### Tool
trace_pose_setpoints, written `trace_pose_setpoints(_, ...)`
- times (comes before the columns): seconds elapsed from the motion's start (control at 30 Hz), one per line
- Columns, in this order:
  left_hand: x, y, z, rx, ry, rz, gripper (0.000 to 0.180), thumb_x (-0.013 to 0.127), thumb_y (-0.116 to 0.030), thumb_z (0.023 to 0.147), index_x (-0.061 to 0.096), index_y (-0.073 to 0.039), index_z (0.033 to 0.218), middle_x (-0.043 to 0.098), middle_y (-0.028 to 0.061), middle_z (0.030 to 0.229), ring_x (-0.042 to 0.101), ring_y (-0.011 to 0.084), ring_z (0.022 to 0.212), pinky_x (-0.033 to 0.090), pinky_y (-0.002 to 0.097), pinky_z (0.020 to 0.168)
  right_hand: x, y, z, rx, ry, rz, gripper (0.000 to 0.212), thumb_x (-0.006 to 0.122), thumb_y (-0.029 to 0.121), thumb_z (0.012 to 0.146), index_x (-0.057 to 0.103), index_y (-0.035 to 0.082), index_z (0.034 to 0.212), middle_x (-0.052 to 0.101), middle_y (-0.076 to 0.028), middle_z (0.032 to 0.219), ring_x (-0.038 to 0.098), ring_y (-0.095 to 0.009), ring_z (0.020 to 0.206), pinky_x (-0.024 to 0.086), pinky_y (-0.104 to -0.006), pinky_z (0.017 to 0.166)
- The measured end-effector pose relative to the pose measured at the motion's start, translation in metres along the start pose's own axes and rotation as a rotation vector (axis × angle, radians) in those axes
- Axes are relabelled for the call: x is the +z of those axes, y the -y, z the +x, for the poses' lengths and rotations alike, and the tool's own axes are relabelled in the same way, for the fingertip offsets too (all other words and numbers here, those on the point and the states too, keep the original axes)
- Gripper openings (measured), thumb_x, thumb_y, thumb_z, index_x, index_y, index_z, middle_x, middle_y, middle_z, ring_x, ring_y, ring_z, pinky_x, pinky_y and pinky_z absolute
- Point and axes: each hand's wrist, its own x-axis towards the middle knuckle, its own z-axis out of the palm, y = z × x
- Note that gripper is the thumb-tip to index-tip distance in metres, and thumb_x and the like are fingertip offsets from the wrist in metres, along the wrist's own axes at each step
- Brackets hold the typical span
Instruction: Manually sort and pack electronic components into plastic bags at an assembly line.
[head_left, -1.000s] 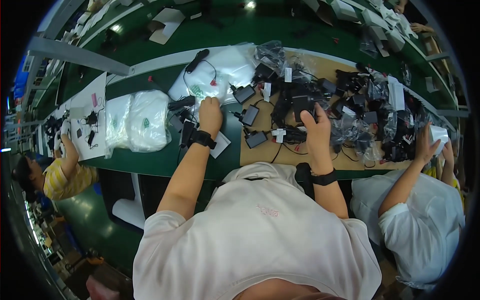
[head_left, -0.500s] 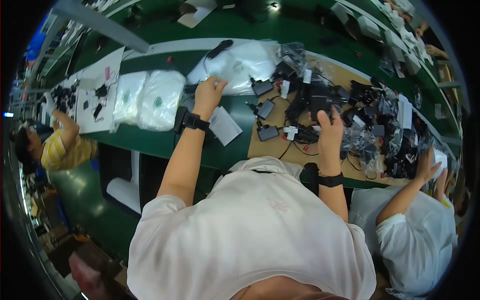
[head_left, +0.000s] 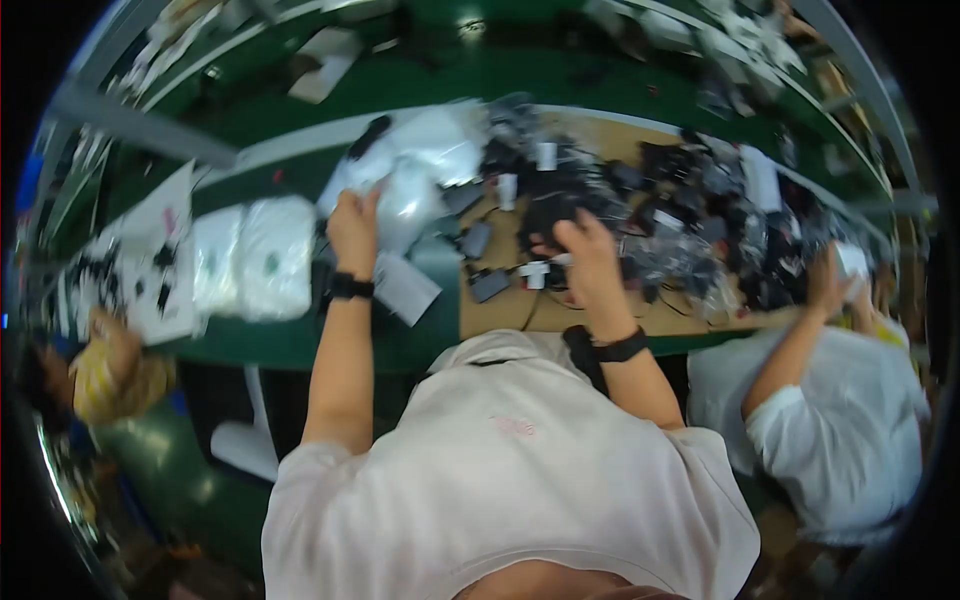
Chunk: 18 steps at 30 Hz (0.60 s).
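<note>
My left hand (head_left: 354,232) is closed, its thumb and fingers pinching the edge of a clear plastic bag (head_left: 412,205) that bulges up over the bag stack. Motion blurs my right hand (head_left: 592,262); its fingers are bent round a black power adapter (head_left: 548,215) at the near side of the cable pile. Grey plug adapters (head_left: 489,285) with white tags lie on the brown cardboard between my hands. A white paper sheet (head_left: 408,288) rests on the green table just right of my left wrist.
Two packs of clear bags (head_left: 278,260) lie left of my left hand. Bagged black adapters and cables (head_left: 700,230) are heaped on the right. A co-worker in white (head_left: 825,420) sits close on my right; another in yellow stripes (head_left: 105,375) is at far left.
The view has shifted, so the table stands farther left and lower. My left hand has drawn up a clear bag. My right hand has come leftward with the black adapter, nearer the left.
</note>
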Motion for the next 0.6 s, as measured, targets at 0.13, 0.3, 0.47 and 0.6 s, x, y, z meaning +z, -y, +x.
trace_pose_setpoints(0.13,-0.004,-0.019,-0.007,0.073,0.105,-0.108,0.018,0.061,-0.020,0.077,0.059,-0.002,0.081,0.060,0.0160,0.073,0.057,0.0334,0.069,0.045,0.0382,0.063,0.009,-0.002,0.005,0.048,0.161,0.110,0.047,0.064,0.028,0.078,0.049,-0.003,0.111,0.059,-0.009,0.090,0.059,-0.017,0.075,0.050,-0.0285,0.067)
trace_pose_setpoints(0.3,0.006,-0.005,-0.005,0.045,-0.110,-0.107,0.011,0.050,-0.008,0.080,0.058,-0.001,0.083,0.060,0.0173,0.081,0.057,0.0334,0.077,0.044,0.0370,0.070,0.013,0.003,0.005,0.025,0.179,0.087,0.050,0.066,0.029,0.077,0.049,-0.002,0.112,0.059,-0.007,0.088,0.059,-0.014,0.074,0.048,-0.0245,0.064)
trace_pose_setpoints(0.47,0.009,0.003,0.001,-0.046,-0.203,-0.103,0.015,0.043,-0.002,0.079,0.057,-0.001,0.083,0.060,0.0172,0.083,0.057,0.0358,0.078,0.044,0.0401,0.070,0.013,-0.006,0.007,0.056,0.182,0.048,0.051,0.066,0.028,0.077,0.048,-0.002,0.113,0.059,-0.007,0.090,0.059,-0.014,0.073,0.048,-0.0249,0.064)
trace_pose_setpoints(0.6,0.010,-0.032,-0.008,0.067,-0.029,-0.138,0.017,0.054,-0.020,0.080,0.061,-0.005,0.082,0.060,0.0172,0.075,0.059,0.0351,0.070,0.046,0.0416,0.062,0.020,0.005,0.003,0.053,0.176,0.097,0.039,0.057,0.027,0.083,0.049,-0.002,0.107,0.058,-0.011,0.092,0.059,-0.021,0.079,0.051,-0.0346,0.070)
